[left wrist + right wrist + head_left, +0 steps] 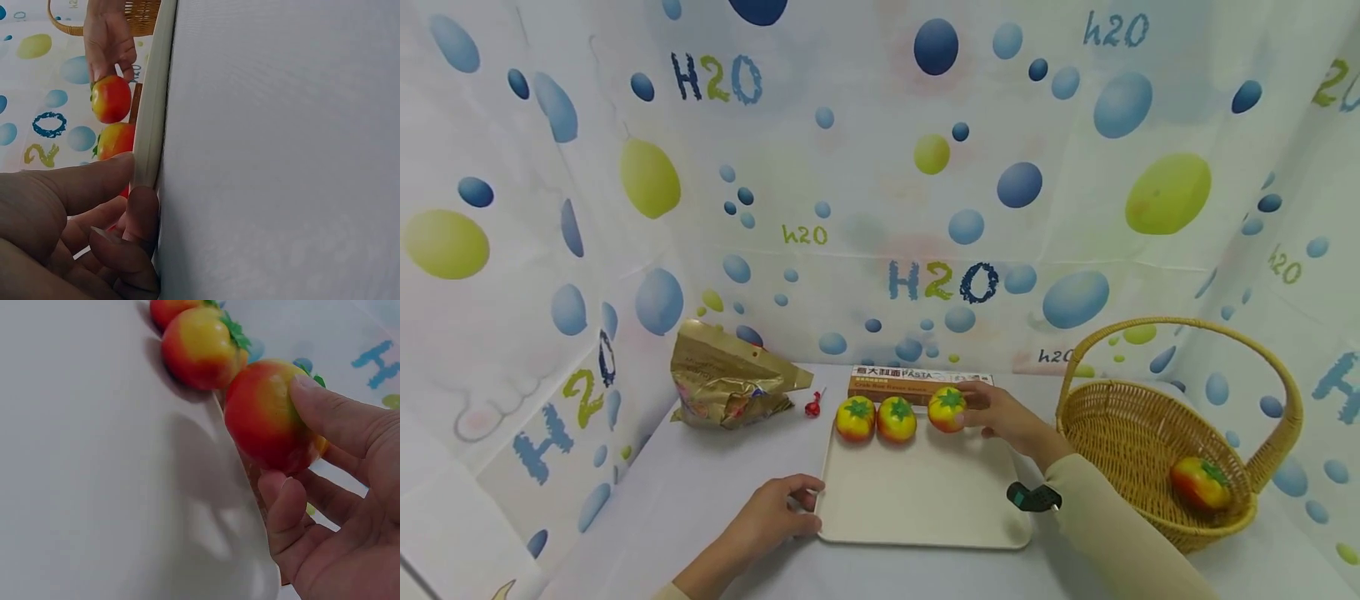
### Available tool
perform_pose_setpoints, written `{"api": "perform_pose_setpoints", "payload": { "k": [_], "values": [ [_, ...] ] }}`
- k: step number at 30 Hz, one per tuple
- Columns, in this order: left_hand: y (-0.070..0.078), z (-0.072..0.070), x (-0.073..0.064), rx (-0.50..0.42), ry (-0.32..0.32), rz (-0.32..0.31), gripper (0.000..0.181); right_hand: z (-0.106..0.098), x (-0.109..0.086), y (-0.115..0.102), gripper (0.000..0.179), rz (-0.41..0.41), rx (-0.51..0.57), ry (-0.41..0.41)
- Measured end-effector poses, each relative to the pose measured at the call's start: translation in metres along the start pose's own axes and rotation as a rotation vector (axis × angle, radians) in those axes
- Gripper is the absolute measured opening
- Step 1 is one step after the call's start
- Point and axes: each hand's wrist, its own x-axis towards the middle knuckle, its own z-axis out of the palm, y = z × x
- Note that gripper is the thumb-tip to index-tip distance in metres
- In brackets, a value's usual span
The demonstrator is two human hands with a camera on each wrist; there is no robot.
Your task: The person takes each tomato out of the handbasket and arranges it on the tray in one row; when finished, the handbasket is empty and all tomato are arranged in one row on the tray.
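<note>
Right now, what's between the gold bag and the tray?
In the head view, what looks like a red lollipop lies between the gold bag and the tray.

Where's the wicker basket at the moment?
In the head view, the wicker basket stands on the right side of the table, right of the tray, with one red-and-yellow fruit lying inside.

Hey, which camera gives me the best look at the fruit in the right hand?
The right wrist view: the fruit looks largest there, held by the right hand. The head view shows it small, leaves visible; the left wrist view shows it farther off.
</note>
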Motion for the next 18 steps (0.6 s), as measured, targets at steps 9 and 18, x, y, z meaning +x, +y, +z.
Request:
{"api": "perform_pose_setpoints", "payload": {
  "k": [9, 18],
  "values": [
    [0.002, 0.002, -0.002, -0.009, 0.016, -0.012, 0.047, 0.011, 0.005, 0.009, 0.066, -0.011, -0.011, -0.053],
    [0.003, 0.002, -0.004, -0.013, 0.025, -0.019, 0.047, 0.016, 0.005, 0.009, 0.070, -0.014, -0.039, -0.062]
  ]
}}
